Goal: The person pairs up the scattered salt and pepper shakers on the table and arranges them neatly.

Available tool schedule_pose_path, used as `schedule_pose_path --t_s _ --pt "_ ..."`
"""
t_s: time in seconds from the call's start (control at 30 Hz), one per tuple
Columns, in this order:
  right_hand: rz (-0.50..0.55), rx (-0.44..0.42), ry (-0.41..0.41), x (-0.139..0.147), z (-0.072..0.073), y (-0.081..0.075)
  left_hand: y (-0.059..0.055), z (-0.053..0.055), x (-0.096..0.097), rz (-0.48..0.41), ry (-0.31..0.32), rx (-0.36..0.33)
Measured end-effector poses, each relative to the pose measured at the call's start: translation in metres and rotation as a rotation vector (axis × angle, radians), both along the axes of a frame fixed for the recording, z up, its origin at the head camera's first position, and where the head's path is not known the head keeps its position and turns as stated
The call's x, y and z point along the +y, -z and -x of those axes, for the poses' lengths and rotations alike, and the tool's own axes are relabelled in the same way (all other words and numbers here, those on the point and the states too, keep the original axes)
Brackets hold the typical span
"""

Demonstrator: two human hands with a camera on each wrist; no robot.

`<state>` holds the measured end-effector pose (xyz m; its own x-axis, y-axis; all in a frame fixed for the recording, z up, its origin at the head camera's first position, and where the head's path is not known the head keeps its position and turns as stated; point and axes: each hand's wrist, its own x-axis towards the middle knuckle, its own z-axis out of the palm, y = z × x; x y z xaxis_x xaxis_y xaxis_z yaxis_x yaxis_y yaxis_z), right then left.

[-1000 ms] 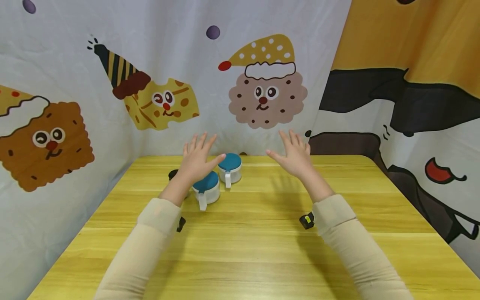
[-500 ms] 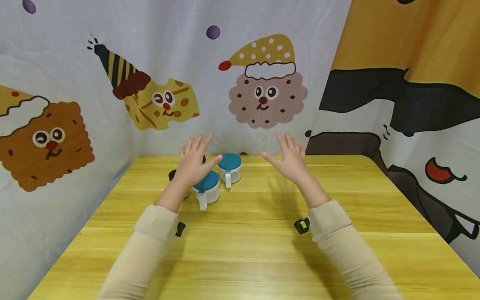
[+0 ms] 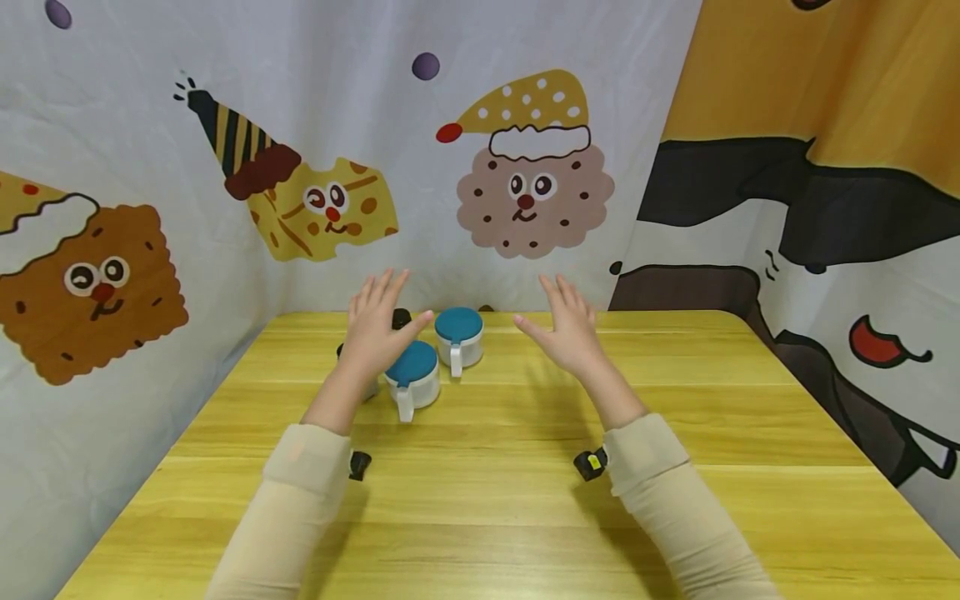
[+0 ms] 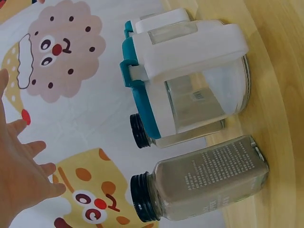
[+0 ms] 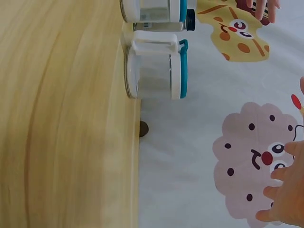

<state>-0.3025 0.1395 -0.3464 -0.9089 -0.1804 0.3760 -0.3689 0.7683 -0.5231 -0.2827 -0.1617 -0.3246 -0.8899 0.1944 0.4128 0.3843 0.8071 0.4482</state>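
Observation:
My left hand [image 3: 375,337], fingers spread, hovers above the left part of the table, nearest to a glass jar with a blue lid and white handle [image 3: 414,385]. A second such jar [image 3: 460,337] stands just behind it to the right. Two square glass bottles with black caps stand by the jars; the labelled bottle [image 4: 209,178] shows fully in the left wrist view. The other bottle [image 4: 139,130] is partly hidden behind the front jar. To the right of the jars, my right hand [image 3: 568,333] is held in the air, fingers extended, touching nothing.
The wooden table [image 3: 480,517] reaches back to a white curtain [image 3: 337,67] printed with cartoon biscuits and cheese. A small black camera sits at each wrist, the right camera [image 3: 590,464] marked with yellow.
Both hands have drawn slightly back toward me and to the left. More of the black-capped bottles shows beside the left hand. Jars and bottles have stayed in place.

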Motion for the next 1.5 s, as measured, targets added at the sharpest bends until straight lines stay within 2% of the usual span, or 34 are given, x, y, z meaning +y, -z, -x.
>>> schedule_pose_path --t_s 0.4,0.7,1.5 --pt "0.068 -0.004 -0.016 -0.012 -0.008 0.01 0.008 -0.004 -0.008 -0.078 -0.021 0.053" --pt "0.107 -0.007 -0.03 -0.023 -0.012 0.016 0.014 -0.012 -0.014 -0.187 -0.027 0.061" --pt "0.237 -0.044 -0.096 -0.052 -0.026 0.035 0.035 -0.023 -0.039 -0.379 -0.105 0.064"
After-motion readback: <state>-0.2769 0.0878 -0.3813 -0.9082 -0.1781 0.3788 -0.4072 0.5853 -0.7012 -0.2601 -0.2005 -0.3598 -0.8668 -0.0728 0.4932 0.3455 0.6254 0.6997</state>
